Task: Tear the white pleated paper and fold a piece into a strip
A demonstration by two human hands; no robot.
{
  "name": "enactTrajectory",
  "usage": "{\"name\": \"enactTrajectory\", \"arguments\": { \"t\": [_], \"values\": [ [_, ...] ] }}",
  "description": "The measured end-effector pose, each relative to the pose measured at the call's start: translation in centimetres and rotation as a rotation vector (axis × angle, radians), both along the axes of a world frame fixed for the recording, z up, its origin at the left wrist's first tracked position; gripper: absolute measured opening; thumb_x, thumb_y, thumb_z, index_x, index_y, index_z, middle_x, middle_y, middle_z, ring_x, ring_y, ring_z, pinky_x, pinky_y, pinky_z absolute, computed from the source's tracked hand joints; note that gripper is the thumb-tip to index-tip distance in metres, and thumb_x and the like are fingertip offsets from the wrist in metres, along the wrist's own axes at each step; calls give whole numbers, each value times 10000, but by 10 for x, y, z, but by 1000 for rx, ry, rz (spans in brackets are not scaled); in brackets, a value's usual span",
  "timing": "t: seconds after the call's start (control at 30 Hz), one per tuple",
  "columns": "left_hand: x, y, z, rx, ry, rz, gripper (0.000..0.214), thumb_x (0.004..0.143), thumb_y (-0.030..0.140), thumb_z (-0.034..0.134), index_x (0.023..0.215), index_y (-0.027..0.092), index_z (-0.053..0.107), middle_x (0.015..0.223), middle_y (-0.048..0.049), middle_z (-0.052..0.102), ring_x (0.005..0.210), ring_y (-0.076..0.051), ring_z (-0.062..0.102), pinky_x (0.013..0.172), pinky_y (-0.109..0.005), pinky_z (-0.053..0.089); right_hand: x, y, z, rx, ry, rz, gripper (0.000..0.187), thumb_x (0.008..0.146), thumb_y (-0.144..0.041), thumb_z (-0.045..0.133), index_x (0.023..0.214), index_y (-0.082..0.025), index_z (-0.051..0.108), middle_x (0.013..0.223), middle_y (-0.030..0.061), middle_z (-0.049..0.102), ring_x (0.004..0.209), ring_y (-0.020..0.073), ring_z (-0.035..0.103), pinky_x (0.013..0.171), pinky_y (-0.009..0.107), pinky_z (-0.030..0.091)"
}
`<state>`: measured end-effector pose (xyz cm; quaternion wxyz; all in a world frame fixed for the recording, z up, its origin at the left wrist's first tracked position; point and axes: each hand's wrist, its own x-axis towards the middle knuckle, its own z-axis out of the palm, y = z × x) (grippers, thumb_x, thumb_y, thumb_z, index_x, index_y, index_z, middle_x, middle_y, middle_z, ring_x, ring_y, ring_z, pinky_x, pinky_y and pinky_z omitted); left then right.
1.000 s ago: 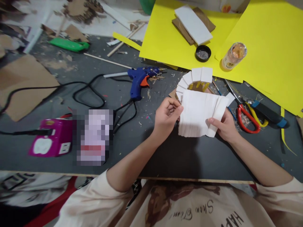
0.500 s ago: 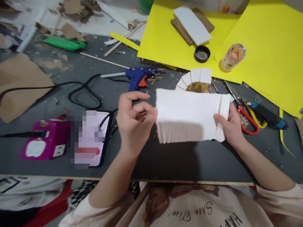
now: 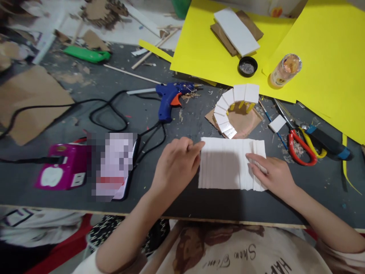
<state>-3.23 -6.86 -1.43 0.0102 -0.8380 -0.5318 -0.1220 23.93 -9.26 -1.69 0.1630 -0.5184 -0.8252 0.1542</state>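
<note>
A white ribbed sheet (image 3: 222, 163) lies on the dark tabletop in front of me, with raised creases near its right end. My left hand (image 3: 178, 161) is closed at the sheet's left edge, its fingertips at the upper left corner. At the right end, my right hand (image 3: 273, 175) grips the creased part, with a finger and the thumb over it. Just behind the sheet stands a small curved staircase model (image 3: 225, 108) with white steps and yellow supports on a brown cardboard base (image 3: 245, 123).
A blue glue gun (image 3: 168, 99) lies behind my left hand, its cord running left past a phone (image 3: 116, 163) and a magenta box (image 3: 61, 167). On the right are red-handled scissors (image 3: 302, 150) and a dark cutter (image 3: 327, 140). An open jar (image 3: 286, 70) stands on yellow card (image 3: 322, 49).
Both hands have lowered the white sheet toward me onto the tabletop. My left fingers have curled in at its edge. The staircase model, partly covered before, now shows fully.
</note>
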Motion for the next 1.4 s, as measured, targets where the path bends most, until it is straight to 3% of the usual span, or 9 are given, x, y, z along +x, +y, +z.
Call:
{"name": "enactTrajectory", "arguments": {
  "t": [0.07,0.13,0.2,0.27,0.43,0.67,0.97,1.17,1.4],
  "values": [
    [17,-3,11,60,-49,-59,310,876,142,479,1173,196,555,1053,-115,628,956,-254,609,843,-386,496,-2,1,0,29,0,16,281,912,-280,481,1019,-160,712,590,23,696,507,154,634,545,270,462],
    [36,-6,13,-4,-130,-234,387,916,145,417,1302,146,446,1235,-153,580,1166,-259,546,955,-392,473,-3,2,-1,31,5,22,273,911,-272,487,1032,-161,705,626,22,715,537,148,652,568,258,468],
    [52,-8,6,-82,-138,-381,453,946,207,388,1371,53,357,1362,-203,501,1325,-275,431,1054,-398,412,-3,2,-3,44,1,26,263,909,-266,495,1048,-174,699,674,18,733,574,144,668,584,247,468],
    [59,-10,-5,-114,-103,-414,550,966,326,379,1410,10,303,1429,-214,449,1388,-284,359,1111,-410,351,-1,3,-3,67,-1,31,258,906,-259,507,1060,-177,697,682,12,735,564,137,660,577,241,463],
    [42,-19,-25,-98,41,-388,583,976,389,358,1441,42,314,1473,-167,426,1396,-258,364,1128,-387,311,5,5,-1,68,7,25,247,904,-245,513,1042,-181,708,659,-1,730,514,108,630,549,219,448],
    [24,-12,-22,-102,73,-410,583,973,405,346,1435,50,338,1473,-139,437,1374,-264,392,1124,-397,309,3,6,1,182,-55,70,265,909,-245,505,990,-133,732,503,-5,642,435,108,568,502,235,398],
    [34,8,-14,-263,-69,-399,618,817,105,422,1416,13,299,1470,-222,376,1403,-326,310,1145,-490,302,4,14,-4,205,-90,41,302,915,-270,481,1026,-152,735,506,-3,643,439,104,557,503,220,392],
    [48,4,-29,-139,-3,-326,683,938,471,398,1439,20,286,1490,-208,374,1394,-373,312,1120,-544,272,9,19,-6,253,-130,11,313,910,-244,483,1066,-125,727,489,-5,628,427,112,548,500,235,371],
    [49,1,-31,-97,45,-298,695,952,494,343,1444,6,290,1512,-186,354,1407,-348,305,1128,-502,239,9,14,-4,304,-298,16,300,919,-272,490,1003,-144,748,454,-5,614,400,109,523,500,256,312]
  ]
}}
